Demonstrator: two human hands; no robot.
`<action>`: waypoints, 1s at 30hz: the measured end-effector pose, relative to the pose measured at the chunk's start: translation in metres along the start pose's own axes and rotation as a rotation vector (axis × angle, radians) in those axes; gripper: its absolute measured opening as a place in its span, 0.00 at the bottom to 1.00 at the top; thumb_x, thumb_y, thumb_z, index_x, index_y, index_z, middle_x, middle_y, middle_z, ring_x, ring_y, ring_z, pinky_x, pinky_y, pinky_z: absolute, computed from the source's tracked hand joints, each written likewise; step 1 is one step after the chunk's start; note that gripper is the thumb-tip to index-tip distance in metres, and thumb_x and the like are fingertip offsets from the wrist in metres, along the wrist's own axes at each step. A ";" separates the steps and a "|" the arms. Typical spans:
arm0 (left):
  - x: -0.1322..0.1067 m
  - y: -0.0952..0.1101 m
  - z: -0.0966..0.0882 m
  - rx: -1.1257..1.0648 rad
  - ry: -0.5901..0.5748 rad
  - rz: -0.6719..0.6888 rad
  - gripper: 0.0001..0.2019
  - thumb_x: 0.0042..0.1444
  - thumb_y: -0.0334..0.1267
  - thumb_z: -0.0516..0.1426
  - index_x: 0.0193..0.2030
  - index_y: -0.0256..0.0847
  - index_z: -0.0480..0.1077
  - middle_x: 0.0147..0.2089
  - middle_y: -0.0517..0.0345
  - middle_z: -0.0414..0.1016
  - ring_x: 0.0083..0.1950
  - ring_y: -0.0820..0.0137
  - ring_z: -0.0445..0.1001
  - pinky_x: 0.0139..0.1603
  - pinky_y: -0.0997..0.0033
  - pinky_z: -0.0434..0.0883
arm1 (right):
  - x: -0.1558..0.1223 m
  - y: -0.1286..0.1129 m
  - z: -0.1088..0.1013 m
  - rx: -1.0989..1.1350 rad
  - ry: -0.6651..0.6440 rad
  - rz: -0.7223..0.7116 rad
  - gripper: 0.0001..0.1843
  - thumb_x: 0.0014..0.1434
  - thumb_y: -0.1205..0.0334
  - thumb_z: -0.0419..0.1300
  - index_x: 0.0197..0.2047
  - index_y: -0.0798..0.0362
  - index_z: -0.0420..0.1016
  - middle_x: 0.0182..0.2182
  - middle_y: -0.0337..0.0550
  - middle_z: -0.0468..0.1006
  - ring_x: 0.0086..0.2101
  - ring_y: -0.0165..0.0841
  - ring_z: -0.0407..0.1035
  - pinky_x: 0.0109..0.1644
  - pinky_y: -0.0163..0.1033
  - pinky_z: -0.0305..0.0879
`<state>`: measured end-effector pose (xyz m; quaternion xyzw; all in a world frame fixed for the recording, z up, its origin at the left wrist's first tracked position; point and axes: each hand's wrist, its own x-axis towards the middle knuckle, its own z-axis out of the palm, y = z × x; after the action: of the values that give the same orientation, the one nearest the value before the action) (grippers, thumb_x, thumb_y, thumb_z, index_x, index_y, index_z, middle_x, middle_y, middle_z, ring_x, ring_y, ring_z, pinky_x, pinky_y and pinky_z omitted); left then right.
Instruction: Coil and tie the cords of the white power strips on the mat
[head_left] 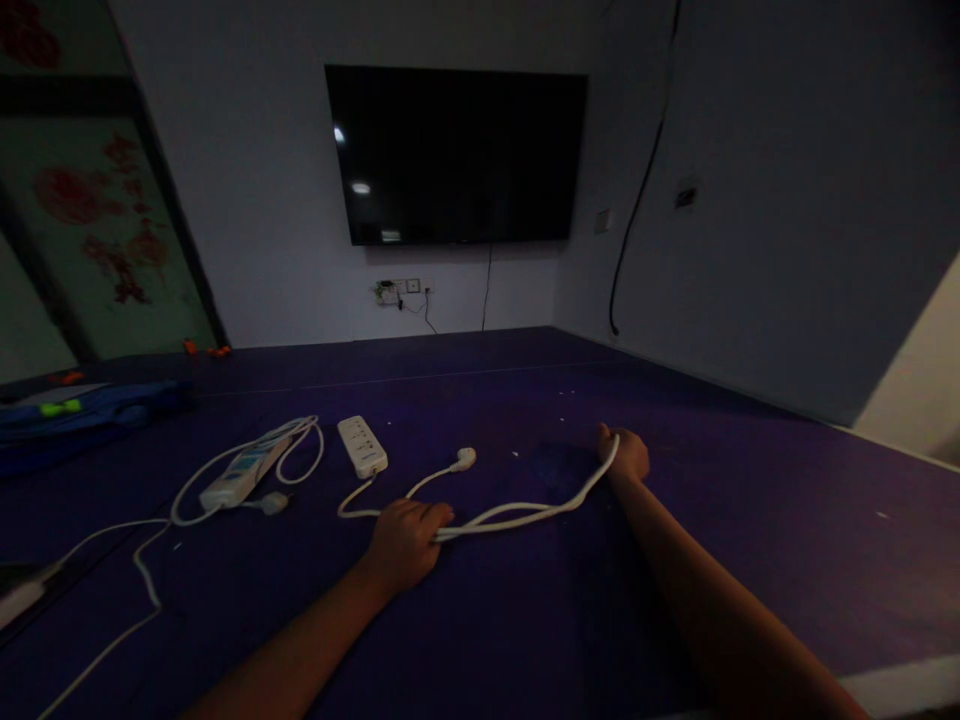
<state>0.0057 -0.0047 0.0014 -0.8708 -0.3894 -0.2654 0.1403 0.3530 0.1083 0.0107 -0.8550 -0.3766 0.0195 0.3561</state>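
Observation:
A white power strip [362, 446] lies on the dark purple surface [525, 600], and its white cable [525, 512] runs in a doubled loop toward me. My left hand [405, 545] is closed over one end of that folded cable. Farther right, my right hand [626, 453] is closed round the loop's other end, stretching the cable between the two hands. The cable's white plug [466, 458] rests on the surface between them, just beyond the stretched loop.
A second white power strip [238, 475] with its looped cable and plug [274, 502] lies to the left. A blue object [90, 410] sits at the far left edge. A dark television [457, 155] hangs on the wall, with a wall socket [401, 290] below it.

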 end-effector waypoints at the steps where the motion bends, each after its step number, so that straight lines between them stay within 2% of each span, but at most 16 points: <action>1: 0.000 0.000 0.000 0.000 0.001 0.004 0.11 0.48 0.27 0.50 0.37 0.41 0.68 0.30 0.60 0.76 0.32 0.70 0.74 0.34 0.71 0.67 | 0.000 0.000 0.000 -0.002 -0.002 0.003 0.20 0.58 0.51 0.48 0.37 0.54 0.77 0.35 0.53 0.76 0.38 0.43 0.70 0.35 0.39 0.64; 23: -0.001 0.000 0.002 -0.004 0.000 0.005 0.12 0.49 0.27 0.50 0.38 0.41 0.69 0.30 0.58 0.76 0.33 0.70 0.74 0.35 0.71 0.68 | -0.001 0.000 0.000 0.011 0.006 0.001 0.20 0.58 0.52 0.49 0.37 0.54 0.77 0.35 0.54 0.76 0.38 0.41 0.70 0.36 0.38 0.65; 30: 0.000 0.003 0.000 -0.009 -0.045 0.019 0.10 0.49 0.27 0.51 0.37 0.41 0.68 0.32 0.60 0.77 0.33 0.70 0.74 0.34 0.70 0.66 | -0.001 0.000 0.000 -0.001 0.004 -0.014 0.20 0.58 0.52 0.48 0.37 0.55 0.77 0.34 0.54 0.76 0.38 0.41 0.70 0.36 0.38 0.64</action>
<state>0.0076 -0.0063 0.0013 -0.8808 -0.3831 -0.2459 0.1301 0.3524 0.1076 0.0109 -0.8525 -0.3820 0.0152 0.3565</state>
